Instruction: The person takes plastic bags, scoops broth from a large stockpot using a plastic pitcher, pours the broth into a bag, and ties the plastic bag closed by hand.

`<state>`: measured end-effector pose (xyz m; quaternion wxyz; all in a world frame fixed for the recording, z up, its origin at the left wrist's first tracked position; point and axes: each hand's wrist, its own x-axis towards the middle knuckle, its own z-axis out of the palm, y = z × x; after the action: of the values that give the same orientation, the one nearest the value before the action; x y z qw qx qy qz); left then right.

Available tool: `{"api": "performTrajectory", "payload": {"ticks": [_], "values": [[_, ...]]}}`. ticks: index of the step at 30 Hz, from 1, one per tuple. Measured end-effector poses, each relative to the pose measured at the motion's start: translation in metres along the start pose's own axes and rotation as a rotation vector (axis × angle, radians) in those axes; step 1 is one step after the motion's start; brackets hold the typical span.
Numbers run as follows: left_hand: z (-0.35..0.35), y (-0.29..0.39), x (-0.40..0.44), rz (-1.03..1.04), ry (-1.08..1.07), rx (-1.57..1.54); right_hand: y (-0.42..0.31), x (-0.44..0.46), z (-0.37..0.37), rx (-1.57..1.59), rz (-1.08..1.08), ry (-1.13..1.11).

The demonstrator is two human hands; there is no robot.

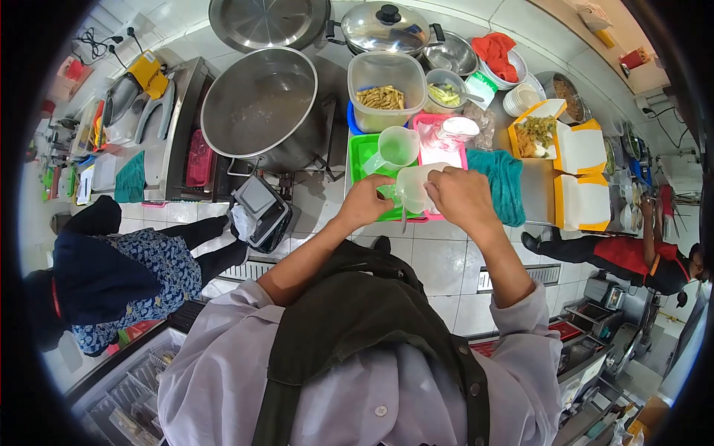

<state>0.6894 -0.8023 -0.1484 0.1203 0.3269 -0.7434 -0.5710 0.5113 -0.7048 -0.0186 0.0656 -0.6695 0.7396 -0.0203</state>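
White-tiled floor (439,256); large round steel pot (294,152) left of bright-green rectangular plastic tray (360,147). Over the tray: translucent white plastic cup (411,186), probably light, flexible, best held near its rim. Right hand (462,197): fingers clamped on it; left hand (363,201): fingers curled alongside, grip unclear.

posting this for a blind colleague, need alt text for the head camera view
A person's right hand holds a translucent plastic cup, the left hand close beside it, above a green tray and pink tray in a kitchen. A large steel stockpot stands to the left, open yellow takeaway boxes to the right.
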Motion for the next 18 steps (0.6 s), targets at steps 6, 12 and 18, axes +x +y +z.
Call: {"api": "performTrajectory", "payload": {"ticks": [6,12,18], "values": [[-0.0009,0.0042,-0.0014,-0.03,-0.013,-0.017,-0.0017,0.004,-0.0001,-0.033,-0.045,0.032],[0.0014,0.0021,-0.0012,-0.039,-0.007,-0.043,-0.0015,0.0031,-0.0009,-0.057,-0.051,0.027],[0.0021,-0.0037,-0.001,-0.021,-0.007,0.006,-0.0075,0.0072,0.0024,-0.059,-0.061,0.047]]}}
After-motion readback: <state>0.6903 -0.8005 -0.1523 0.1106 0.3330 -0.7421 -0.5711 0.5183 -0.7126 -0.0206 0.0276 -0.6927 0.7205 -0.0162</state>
